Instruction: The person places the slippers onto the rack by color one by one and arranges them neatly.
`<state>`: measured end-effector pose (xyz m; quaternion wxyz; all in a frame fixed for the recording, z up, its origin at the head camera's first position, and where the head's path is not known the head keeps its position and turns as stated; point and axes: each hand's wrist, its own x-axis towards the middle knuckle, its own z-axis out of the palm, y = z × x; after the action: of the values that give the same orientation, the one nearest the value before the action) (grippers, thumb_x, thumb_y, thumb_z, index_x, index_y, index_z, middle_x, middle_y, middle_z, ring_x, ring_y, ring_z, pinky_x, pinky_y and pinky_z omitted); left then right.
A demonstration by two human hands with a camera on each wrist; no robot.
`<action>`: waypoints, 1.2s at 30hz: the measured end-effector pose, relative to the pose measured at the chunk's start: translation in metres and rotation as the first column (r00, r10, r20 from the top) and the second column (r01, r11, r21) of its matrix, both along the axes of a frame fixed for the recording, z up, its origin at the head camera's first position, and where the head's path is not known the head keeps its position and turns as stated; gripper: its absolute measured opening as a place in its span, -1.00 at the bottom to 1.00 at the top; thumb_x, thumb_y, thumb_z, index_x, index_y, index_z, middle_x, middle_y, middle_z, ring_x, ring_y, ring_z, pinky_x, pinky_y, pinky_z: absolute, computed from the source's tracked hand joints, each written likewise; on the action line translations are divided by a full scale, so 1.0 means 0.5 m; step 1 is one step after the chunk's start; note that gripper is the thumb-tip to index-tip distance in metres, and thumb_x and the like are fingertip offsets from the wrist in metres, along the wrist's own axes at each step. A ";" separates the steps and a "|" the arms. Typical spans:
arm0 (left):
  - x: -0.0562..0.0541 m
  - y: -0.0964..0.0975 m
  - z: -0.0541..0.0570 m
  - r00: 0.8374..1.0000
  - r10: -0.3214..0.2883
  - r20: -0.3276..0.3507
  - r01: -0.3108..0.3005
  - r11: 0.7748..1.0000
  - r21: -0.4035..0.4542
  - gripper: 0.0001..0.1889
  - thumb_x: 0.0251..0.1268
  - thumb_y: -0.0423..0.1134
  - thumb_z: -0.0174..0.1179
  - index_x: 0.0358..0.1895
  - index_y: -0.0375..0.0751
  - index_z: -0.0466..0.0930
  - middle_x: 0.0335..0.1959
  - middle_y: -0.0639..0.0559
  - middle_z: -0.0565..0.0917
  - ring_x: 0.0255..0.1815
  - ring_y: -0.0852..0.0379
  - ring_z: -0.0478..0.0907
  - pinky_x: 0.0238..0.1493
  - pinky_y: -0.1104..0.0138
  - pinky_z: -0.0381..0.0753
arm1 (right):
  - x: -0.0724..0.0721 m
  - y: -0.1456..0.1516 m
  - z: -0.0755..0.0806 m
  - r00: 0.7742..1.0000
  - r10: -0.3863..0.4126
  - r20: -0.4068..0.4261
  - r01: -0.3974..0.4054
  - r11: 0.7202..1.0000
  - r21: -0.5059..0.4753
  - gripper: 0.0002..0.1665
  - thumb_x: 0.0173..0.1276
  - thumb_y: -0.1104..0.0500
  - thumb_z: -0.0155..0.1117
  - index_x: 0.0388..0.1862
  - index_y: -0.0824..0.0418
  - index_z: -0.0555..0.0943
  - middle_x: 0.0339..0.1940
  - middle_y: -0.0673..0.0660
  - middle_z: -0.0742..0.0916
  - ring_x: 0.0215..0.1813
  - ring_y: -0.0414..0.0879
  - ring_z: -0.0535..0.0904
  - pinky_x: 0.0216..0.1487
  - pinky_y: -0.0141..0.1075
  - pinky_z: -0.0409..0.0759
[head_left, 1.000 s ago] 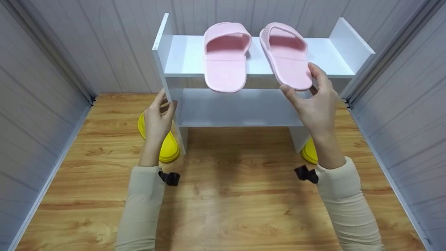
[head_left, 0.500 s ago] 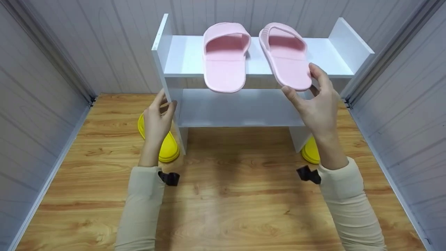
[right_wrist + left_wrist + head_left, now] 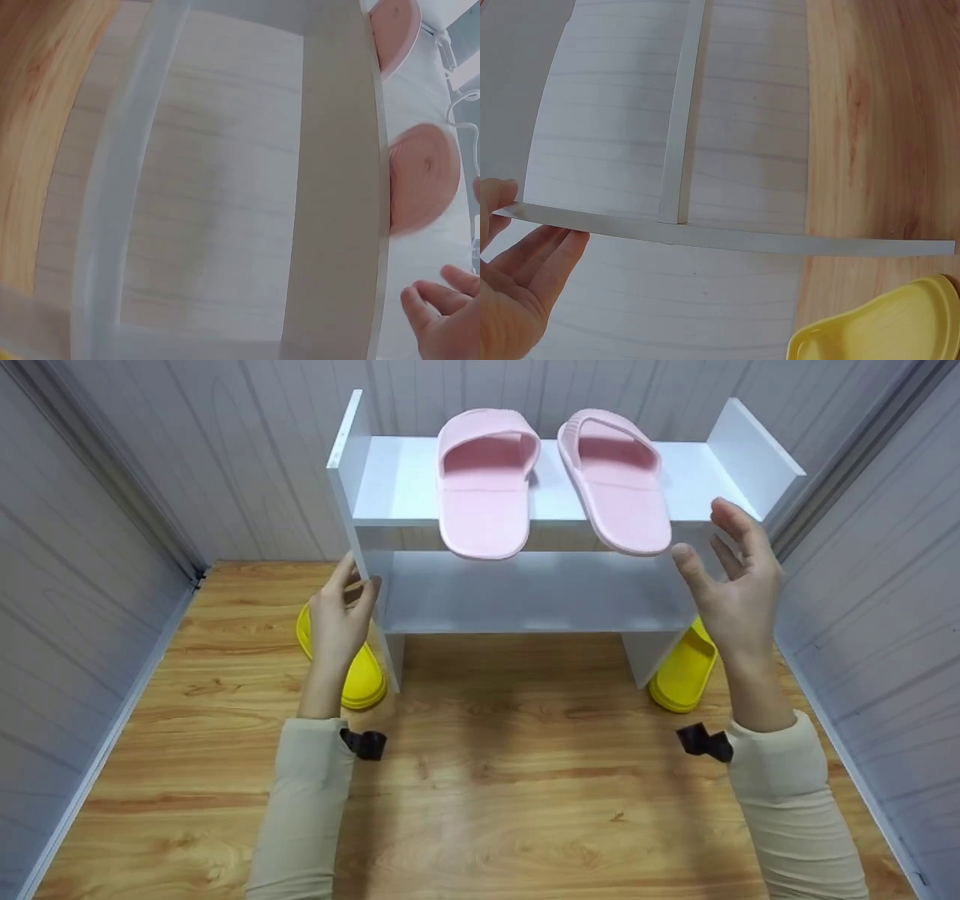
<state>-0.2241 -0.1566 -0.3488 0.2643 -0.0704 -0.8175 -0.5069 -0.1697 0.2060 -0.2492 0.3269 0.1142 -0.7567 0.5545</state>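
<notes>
Two pink slippers stand on the top shelf of a white shoe rack (image 3: 517, 592), heels jutting over its front edge. The left slipper (image 3: 486, 521) points straight back; the right slipper (image 3: 630, 514) is turned at an angle. My left hand (image 3: 337, 622) grips the rack's left side panel (image 3: 742, 240), thumb on one face and fingers on the other, as the left wrist view shows. To the right of the angled slipper, my right hand (image 3: 739, 592) is held apart from it with fingers loosely spread, holding nothing. The right wrist view shows that slipper's underside (image 3: 424, 180) over the shelf edge.
A yellow slipper (image 3: 364, 679) lies on the wood floor (image 3: 480, 795) outside the rack's left side, partly behind my left arm. Another yellow slipper (image 3: 684, 671) lies outside the right side. Panelled walls (image 3: 112, 487) close in the back and both sides.
My right hand has let go of the right pink slipper's heel and moved right, uncovering more of the yellow slipper there. The left hand stays on the panel.
</notes>
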 end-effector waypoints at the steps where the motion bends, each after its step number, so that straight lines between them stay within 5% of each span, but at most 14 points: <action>1: -0.001 0.000 0.000 1.000 -0.002 0.005 0.002 1.000 0.003 -0.59 0.20 -0.29 0.09 0.16 -0.09 0.40 -0.05 -0.17 0.54 -0.08 0.01 0.51 -0.16 0.21 0.53 | 0.000 0.008 -0.002 1.000 -0.007 -0.012 0.007 1.000 -0.016 -0.36 0.07 0.13 0.33 0.09 0.40 0.39 0.11 0.26 0.45 0.15 0.00 0.33 0.16 -0.25 0.28; 10: -0.001 0.002 -0.002 1.000 0.003 0.001 -0.003 1.000 -0.005 -0.58 0.19 -0.29 0.10 0.17 -0.08 0.39 -0.07 -0.16 0.55 -0.11 0.00 0.52 -0.17 0.23 0.54 | -0.012 0.094 -0.039 0.989 -0.109 -0.102 0.102 0.992 -0.073 -0.54 0.07 0.26 0.23 0.00 0.34 0.48 0.01 0.23 0.52 0.09 0.01 0.38 0.10 -0.26 0.36; 18: -0.002 0.005 -0.001 1.000 0.004 0.000 -0.004 1.000 -0.006 -0.59 0.20 -0.29 0.09 0.16 -0.10 0.40 -0.06 -0.16 0.55 -0.09 0.00 0.51 -0.16 0.23 0.53 | -0.028 0.169 -0.086 0.970 -0.151 -0.192 0.106 0.969 -0.224 -0.62 0.07 0.32 0.22 -0.08 0.37 0.51 -0.07 0.30 0.54 0.04 0.07 0.41 0.06 -0.24 0.40; 25: -0.002 0.005 -0.001 1.000 0.000 0.000 0.000 1.000 -0.014 -0.59 0.20 -0.30 0.09 0.16 -0.10 0.40 -0.04 -0.14 0.54 -0.07 0.02 0.50 -0.16 0.23 0.53 | -0.017 0.186 -0.102 0.984 -0.154 -0.093 0.111 0.925 -0.363 -0.63 0.05 0.32 0.30 -0.12 0.39 0.52 -0.07 0.29 0.55 0.04 0.02 0.42 0.05 -0.30 0.40; 36: 0.002 0.005 0.002 1.000 -0.010 0.005 0.010 1.000 0.004 -0.58 0.20 -0.31 0.09 0.17 -0.10 0.39 -0.06 -0.15 0.55 -0.09 0.01 0.51 -0.16 0.21 0.53 | -0.015 0.213 -0.160 0.970 -0.227 0.081 0.241 0.936 -0.256 -0.64 0.15 0.29 0.23 -0.04 0.33 0.50 -0.02 0.25 0.54 0.08 0.00 0.39 0.07 -0.33 0.38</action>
<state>-0.2229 -0.1539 -0.3477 0.2599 -0.0729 -0.8168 -0.5098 -0.1771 0.3123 -0.3290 0.3837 -0.0353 -0.6923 0.6102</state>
